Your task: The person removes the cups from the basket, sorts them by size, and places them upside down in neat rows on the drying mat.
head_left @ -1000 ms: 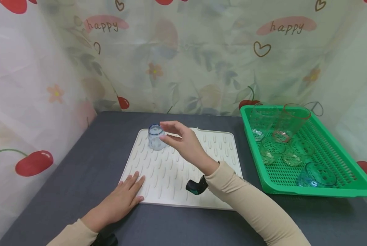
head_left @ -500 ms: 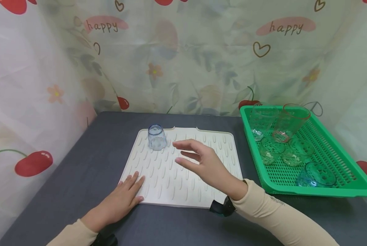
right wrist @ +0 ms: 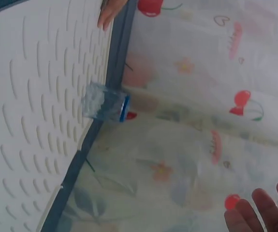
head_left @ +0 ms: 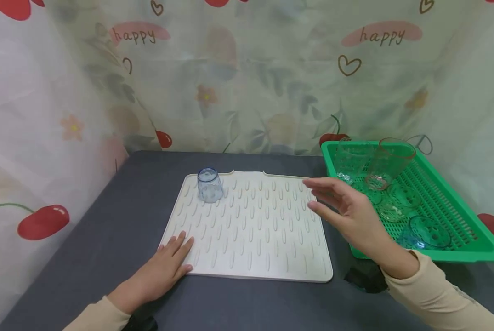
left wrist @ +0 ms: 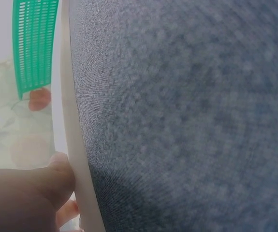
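Note:
A small clear glass (head_left: 210,185) with a dark blue edge at its top stands on the back left corner of a white ridged mat (head_left: 255,230); the glass also shows in the right wrist view (right wrist: 105,102). My left hand (head_left: 161,269) rests on the mat's front left corner with its fingers extended. Its thumb (left wrist: 61,181) lies against the mat's pale edge in the left wrist view. My right hand (head_left: 350,216) hovers over the mat's right edge, near the basket. Its fingers are parted from the thumb and hold nothing.
To the right stands a green plastic basket (head_left: 462,255). Inside are several glasses: a tall clear one (head_left: 352,158), a tall red-rimmed one (head_left: 389,163), short clear ones and a blue-tinted one (head_left: 424,232). A dark cloth (head_left: 106,220) covers the table, with printed curtains (head_left: 263,82) around it.
My right hand has moved away from the small glass, across the mat to the right, up to the basket's near left side. The glass stays where it stood. My left hand has not moved.

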### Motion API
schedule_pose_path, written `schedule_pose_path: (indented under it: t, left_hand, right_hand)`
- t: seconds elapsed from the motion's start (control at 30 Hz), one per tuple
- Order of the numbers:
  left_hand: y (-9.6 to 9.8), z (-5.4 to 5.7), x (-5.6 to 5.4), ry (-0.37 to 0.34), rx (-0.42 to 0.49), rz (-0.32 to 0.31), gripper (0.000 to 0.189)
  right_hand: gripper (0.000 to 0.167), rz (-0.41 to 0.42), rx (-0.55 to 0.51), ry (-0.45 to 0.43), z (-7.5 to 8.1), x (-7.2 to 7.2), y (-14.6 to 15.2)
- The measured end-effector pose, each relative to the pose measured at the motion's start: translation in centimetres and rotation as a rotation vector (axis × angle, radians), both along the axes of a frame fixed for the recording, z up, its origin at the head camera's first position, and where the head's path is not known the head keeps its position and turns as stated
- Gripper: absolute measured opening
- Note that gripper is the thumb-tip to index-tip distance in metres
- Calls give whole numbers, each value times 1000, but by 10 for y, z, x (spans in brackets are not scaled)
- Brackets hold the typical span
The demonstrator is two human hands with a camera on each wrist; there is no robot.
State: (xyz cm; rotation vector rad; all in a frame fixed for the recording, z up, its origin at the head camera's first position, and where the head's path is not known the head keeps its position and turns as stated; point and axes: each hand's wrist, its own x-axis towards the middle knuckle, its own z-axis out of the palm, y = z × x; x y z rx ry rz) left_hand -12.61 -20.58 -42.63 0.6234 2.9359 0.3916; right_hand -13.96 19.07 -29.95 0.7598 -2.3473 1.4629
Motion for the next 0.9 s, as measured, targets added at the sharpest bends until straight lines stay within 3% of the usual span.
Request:
schedule_pose_path:
  t: [0.33,0.4,0.57,0.77,0.9]
  left_hand:
    - [0,0,0,1,-6,-1,62]
    - [0,0,1,-4,-4,-1,62]
    - [1,0,0,9,-3,-2,62]
    - [0,-1,0,19,-2,-5,61]
    - [0,0,0,22,0,-3,61]
  right_hand:
    - [42,-115,-144,105,9,15,70]
    - [43,-194,-109,119,6,18,84]
    - [43,-405,8,118,-10,22,120]
    - [46,-560,53,68,-36,26,162]
    - [49,-614,88,29,-50,29,181]
